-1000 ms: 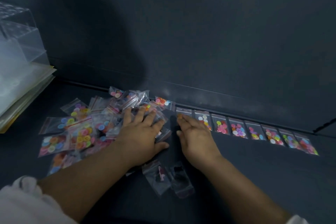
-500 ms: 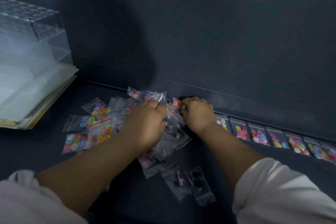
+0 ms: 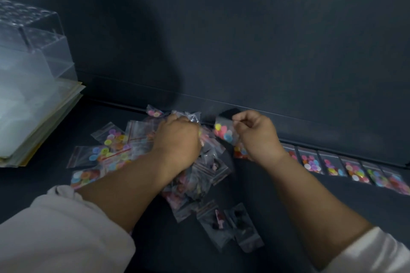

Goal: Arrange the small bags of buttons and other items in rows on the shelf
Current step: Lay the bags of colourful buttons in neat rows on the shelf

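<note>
A second ago both hands lay flat, the left on the pile and the right with straight fingers at the near end of the row; now both have curled. The right hand (image 3: pixel 258 137) has come away from the heap with one bag of buttons (image 3: pixel 223 132) pinched by its top edge between thumb and fingers (image 3: pixel 244 117), the bag hanging just left of them and clear of the shelf (image 3: pixel 299 224). The left hand (image 3: pixel 177 139) has its fingers closed round a bundle of bags (image 3: pixel 190 117) at the top of the pile (image 3: pixel 111 150), the rest of which spreads out to the left of and beneath them. The finished row (image 3: pixel 346 168) runs along the back edge to the right of the right wrist, its nearest bags partly hidden behind that wrist. Two dark bags (image 3: pixel 230 226) lie loose on the near side, between the forearms, and a clear box (image 3: pixel 33 51) stands far left. So a fresh bag is probably singled out, and the likely next step is laying it at the row's open end, just below the right fingers.
</note>
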The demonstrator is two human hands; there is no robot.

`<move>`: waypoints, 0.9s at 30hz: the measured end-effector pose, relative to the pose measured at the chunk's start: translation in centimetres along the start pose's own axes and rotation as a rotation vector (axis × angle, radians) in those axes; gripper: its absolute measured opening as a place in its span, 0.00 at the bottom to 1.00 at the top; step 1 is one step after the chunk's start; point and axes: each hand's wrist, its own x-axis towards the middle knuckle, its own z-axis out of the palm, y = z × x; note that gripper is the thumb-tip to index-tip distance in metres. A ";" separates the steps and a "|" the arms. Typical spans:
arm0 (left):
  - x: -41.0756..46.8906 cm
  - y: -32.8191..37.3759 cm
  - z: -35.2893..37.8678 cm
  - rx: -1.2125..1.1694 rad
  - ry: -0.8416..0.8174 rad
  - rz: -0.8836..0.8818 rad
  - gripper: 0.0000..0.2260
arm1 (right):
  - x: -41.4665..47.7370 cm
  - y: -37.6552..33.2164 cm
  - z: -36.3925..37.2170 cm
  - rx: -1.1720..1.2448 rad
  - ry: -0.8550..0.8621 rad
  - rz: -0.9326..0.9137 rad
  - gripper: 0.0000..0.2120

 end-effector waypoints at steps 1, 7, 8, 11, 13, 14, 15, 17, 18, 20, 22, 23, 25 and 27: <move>-0.1 0.2 -0.2 0.001 0.020 -0.005 0.07 | -0.6 -0.1 -0.6 0.053 -0.003 0.024 0.10; -0.7 1.2 -2.3 -0.288 0.169 -0.076 0.09 | -3.6 1.2 -5.2 0.028 -0.107 0.017 0.12; -1.0 1.8 -2.9 -0.396 0.143 -0.122 0.09 | -4.0 1.5 -6.1 0.022 -0.139 0.020 0.12; -1.9 4.5 -3.0 -0.768 -0.052 -0.260 0.07 | -4.8 2.5 -8.4 0.018 -0.235 0.043 0.08; -2.6 6.5 -2.4 -0.989 -0.143 -0.367 0.09 | -5.0 3.3 -9.4 0.007 -0.307 0.053 0.05; -2.9 7.4 -2.0 -1.053 -0.184 -0.418 0.10 | -5.1 3.8 -9.8 -0.017 -0.340 0.058 0.05; -3.2 8.3 -1.5 -1.083 -0.229 -0.462 0.10 | -5.0 4.3 -10.1 -0.055 -0.364 0.065 0.05; -3.7 9.8 -0.8 -1.103 -0.290 -0.523 0.09 | -4.9 5.3 -10.3 -0.143 -0.391 0.074 0.08; -3.8 10.4 -0.4 -1.104 -0.307 -0.543 0.08 | -4.8 5.6 -10.3 -0.190 -0.399 0.067 0.08; -4.2 11.1 0.3 -1.064 -0.328 -0.542 0.07 | -4.7 6.2 -10.4 -0.310 -0.402 0.031 0.09; -4.3 11.5 0.5 -0.938 -0.328 -0.471 0.06 | -4.7 6.4 -10.7 -0.457 -0.349 -0.058 0.14; -4.5 11.7 0.2 -0.831 -0.331 -0.407 0.05 | -4.9 6.4 -10.9 -0.532 -0.303 -0.123 0.15; -4.9 12.2 -0.3 -0.544 -0.287 -0.285 0.10 | -5.5 6.3 -11.4 -0.644 -0.198 -0.259 0.14; -5.2 12.5 -0.7 -0.282 -0.160 -0.196 0.17 | -6.2 6.5 -11.8 -0.685 -0.124 -0.332 0.11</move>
